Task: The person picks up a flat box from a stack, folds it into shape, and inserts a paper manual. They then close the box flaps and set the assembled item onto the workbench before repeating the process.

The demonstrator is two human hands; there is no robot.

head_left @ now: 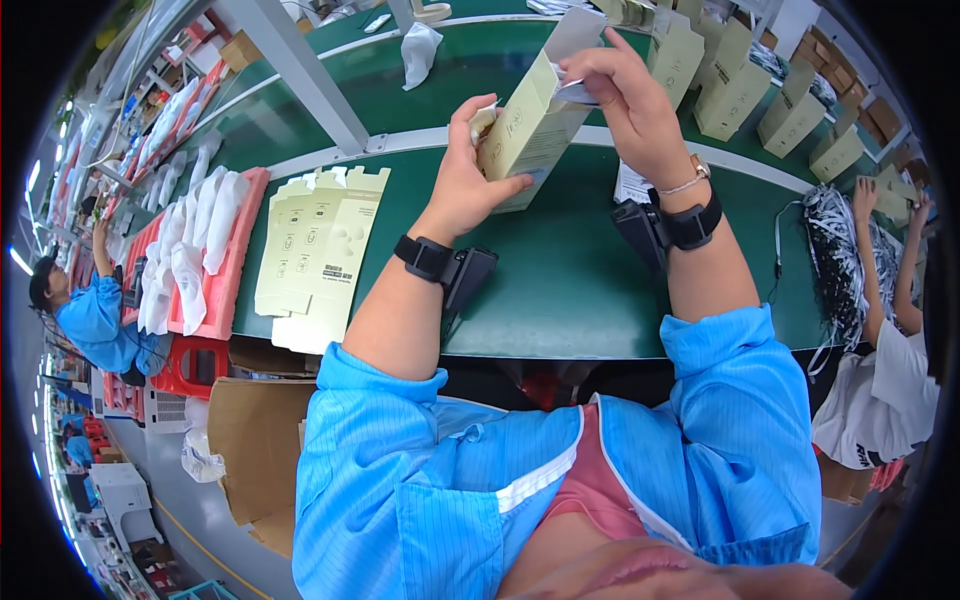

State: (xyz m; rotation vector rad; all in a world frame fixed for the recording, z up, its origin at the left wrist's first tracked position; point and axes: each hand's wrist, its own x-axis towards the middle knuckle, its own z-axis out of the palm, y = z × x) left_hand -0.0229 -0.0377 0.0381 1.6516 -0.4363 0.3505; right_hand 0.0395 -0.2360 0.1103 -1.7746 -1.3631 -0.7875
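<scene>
My left hand (pixel 474 172) is wrapped round a tall pale-green carton (pixel 530 135), tilted above the green table with its top flap (pixel 577 38) raised. At the carton's open top is my right hand (pixel 632 108), its fingers bent in at the mouth around a small greyish-white piece (pixel 575 92). Whether that piece is a flap or a separate paper, I cannot tell. The carton's inside is hidden. Beneath my right wrist, a white printed slip (pixel 632 185) lies on the table.
Flat unfolded cartons (pixel 322 255) lie at the left, beside a pink tray (pixel 222 315) of white-wrapped items (pixel 185 265). Several open cartons (pixel 733 95) stand at the far right, near shredded paper (pixel 835 250). A metal post (pixel 300 75) rises at the left. Co-workers (pixel 95 310) are at both sides.
</scene>
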